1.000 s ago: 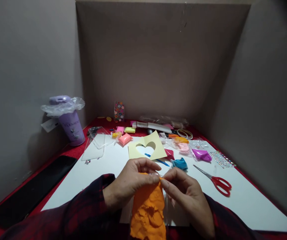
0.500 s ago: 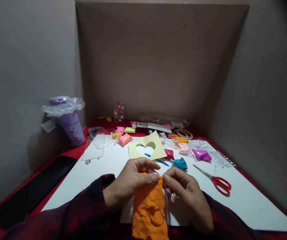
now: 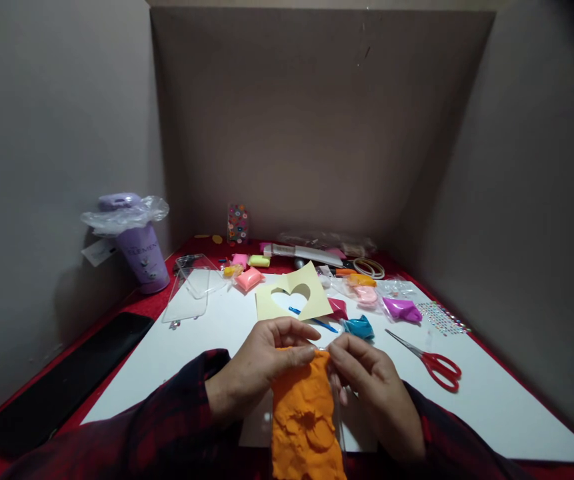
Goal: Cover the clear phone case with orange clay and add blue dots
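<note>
Orange clay (image 3: 303, 407) covers a clear phone case (image 3: 341, 427) with an uneven, lumpy layer; a round ridge stands out in its lower half. My left hand (image 3: 267, 357) grips the case's far end, thumb lying on the clay and fingers curled behind. At the far right corner, my right hand (image 3: 374, 387) is closed, with thumb and forefinger pinching the edge of the clay and case. Just beyond my fingers lies a yellow paper (image 3: 319, 293) with a heart-shaped cutout. Beside it are a blue tool (image 3: 327, 327) and a bag of teal clay (image 3: 359, 327).
Red-handled scissors (image 3: 439, 368) lie right on the white board (image 3: 497, 407). Clear cases (image 3: 187, 310) and a black phone-like slab (image 3: 67, 380) are left, near a purple tumbler (image 3: 144, 257). Bagged clay (image 3: 401, 309) and a rhinestone sheet (image 3: 444, 319) sit farther back.
The clay-covered case has swung slightly to the right at its near end. Both hands keep almost the same place at its far edge.
</note>
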`<control>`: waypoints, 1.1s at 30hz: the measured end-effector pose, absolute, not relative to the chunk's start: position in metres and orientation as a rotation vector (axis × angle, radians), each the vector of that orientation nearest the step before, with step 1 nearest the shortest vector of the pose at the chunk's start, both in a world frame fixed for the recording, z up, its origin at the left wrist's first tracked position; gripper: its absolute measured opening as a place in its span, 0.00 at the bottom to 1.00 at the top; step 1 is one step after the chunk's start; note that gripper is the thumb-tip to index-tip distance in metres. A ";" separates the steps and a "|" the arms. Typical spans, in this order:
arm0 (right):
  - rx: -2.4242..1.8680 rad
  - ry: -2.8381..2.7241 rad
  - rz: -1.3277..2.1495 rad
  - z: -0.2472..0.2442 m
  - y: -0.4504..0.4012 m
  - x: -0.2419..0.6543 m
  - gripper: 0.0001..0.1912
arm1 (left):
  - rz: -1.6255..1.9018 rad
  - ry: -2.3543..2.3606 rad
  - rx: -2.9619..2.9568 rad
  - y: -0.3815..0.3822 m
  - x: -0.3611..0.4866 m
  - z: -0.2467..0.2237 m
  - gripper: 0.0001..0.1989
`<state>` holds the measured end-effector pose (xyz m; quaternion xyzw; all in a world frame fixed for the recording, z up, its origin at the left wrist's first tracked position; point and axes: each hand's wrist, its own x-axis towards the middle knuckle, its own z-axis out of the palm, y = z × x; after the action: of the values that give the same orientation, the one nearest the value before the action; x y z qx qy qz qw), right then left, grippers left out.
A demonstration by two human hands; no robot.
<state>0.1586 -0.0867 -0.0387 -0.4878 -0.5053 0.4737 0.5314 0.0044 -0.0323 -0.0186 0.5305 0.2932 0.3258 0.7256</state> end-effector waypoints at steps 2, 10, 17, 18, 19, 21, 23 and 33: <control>-1.164 -1.211 1.135 -0.039 -0.087 0.160 0.18 | 0.716 0.652 1.170 -0.032 0.004 -0.019 0.14; -1.192 -1.139 1.124 -0.041 -0.086 0.154 0.16 | 0.699 0.637 1.158 -0.034 0.004 -0.021 0.15; -1.107 -1.122 1.194 -0.044 -0.086 0.154 0.17 | 0.732 0.647 1.115 -0.031 0.005 -0.022 0.16; -1.100 -1.127 1.201 -0.046 -0.086 0.154 0.16 | 0.736 0.655 1.105 -0.031 0.005 -0.023 0.16; -1.089 -1.113 1.223 -0.047 -0.086 0.154 0.15 | 0.740 0.665 1.097 -0.031 0.005 -0.024 0.16; -1.061 -1.061 1.274 -0.051 -0.086 0.152 0.14 | 0.742 0.682 1.087 -0.032 0.006 -0.025 0.15; -1.048 -1.041 1.289 -0.053 -0.086 0.151 0.14 | 0.739 0.698 1.084 -0.033 0.006 -0.025 0.14; -1.012 -1.079 1.254 -0.048 -0.086 0.156 0.12 | 0.733 0.664 1.120 -0.034 0.005 -0.021 0.15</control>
<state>0.1564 -0.0860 -0.0483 -0.4303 -0.4587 0.5334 0.5656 0.0050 -0.0336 -0.0212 0.5095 0.3021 0.3332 0.7336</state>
